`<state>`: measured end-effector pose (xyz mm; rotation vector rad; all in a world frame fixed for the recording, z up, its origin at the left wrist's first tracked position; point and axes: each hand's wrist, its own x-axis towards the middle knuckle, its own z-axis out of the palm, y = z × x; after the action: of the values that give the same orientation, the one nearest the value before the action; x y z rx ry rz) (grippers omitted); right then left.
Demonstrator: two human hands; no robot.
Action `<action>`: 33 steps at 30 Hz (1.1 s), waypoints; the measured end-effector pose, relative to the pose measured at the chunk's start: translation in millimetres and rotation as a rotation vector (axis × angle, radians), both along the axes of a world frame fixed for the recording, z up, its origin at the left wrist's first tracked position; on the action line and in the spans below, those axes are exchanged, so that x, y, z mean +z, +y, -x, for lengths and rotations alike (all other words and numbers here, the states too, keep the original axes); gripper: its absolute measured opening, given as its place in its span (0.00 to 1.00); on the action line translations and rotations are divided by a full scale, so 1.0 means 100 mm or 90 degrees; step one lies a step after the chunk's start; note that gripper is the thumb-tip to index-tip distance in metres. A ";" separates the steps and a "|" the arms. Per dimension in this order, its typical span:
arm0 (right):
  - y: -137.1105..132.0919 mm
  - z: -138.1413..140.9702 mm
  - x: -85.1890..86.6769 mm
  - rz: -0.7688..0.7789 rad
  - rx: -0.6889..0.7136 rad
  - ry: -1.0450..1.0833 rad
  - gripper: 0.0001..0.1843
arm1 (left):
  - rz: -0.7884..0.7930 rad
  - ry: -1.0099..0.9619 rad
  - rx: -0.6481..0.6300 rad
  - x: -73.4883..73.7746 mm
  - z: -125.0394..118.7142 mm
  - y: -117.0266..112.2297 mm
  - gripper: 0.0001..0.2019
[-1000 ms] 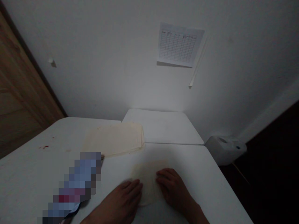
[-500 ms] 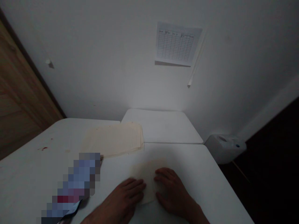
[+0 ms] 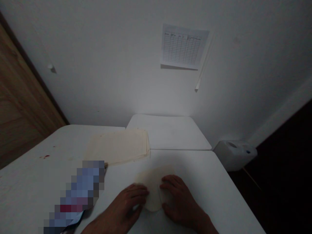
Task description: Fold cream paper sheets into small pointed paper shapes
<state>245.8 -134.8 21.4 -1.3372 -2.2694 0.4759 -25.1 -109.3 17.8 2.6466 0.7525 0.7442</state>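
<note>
A small cream sheet of paper (image 3: pixel 152 185) lies on the white table (image 3: pixel 214 188) in front of me. My left hand (image 3: pixel 128 203) rests on its left edge with fingers curled down onto it. My right hand (image 3: pixel 179 196) lies on its right side, fingers spread and pressing flat. The near part of the sheet looks rounded or folded between the two hands. Behind it to the left sits a stack of cream sheets (image 3: pixel 119 146).
A blurred-out object (image 3: pixel 78 191) lies on the table at my left. A second white table (image 3: pixel 169 131) stands against the wall. A printed chart (image 3: pixel 182 47) hangs above. A wooden door (image 3: pixel 17 104) is at left, a white container (image 3: pixel 235 154) on the floor at right.
My left hand's fingers have curled back slightly on the sheet. The sheet's near edge has shifted between the hands. My right hand has hardly moved.
</note>
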 end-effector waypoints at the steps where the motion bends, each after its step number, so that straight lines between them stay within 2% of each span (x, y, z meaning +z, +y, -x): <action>1: 0.00 0.00 -0.01 0.001 -0.001 0.003 0.27 | 0.003 -0.001 0.001 0.01 0.00 0.01 0.16; 7: 0.02 0.00 -0.03 0.032 0.007 -0.021 0.31 | 0.010 -0.017 -0.015 0.12 -0.05 0.03 0.15; 13: 0.02 0.02 0.03 0.049 0.019 -0.047 0.31 | -0.035 -0.012 -0.022 0.04 -0.02 0.08 0.21; 17: 0.06 0.00 0.05 0.072 0.020 -0.099 0.36 | -0.017 0.003 -0.006 0.03 -0.03 0.08 0.19; 22: 0.10 0.00 0.05 0.077 0.025 -0.135 0.39 | 0.016 0.001 0.037 0.00 -0.06 0.10 0.16; 28: 0.08 0.00 -0.01 0.077 0.014 -0.121 0.39 | 0.169 -0.026 0.124 0.01 -0.23 0.21 0.09; 33: 0.06 -0.02 -0.05 0.077 0.013 -0.124 0.40 | 0.157 -0.034 0.196 -0.04 -0.39 0.32 0.05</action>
<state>247.6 -129.0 16.2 -1.4785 -2.4481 0.5172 13.6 -77.2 14.3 2.3095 1.1714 0.7407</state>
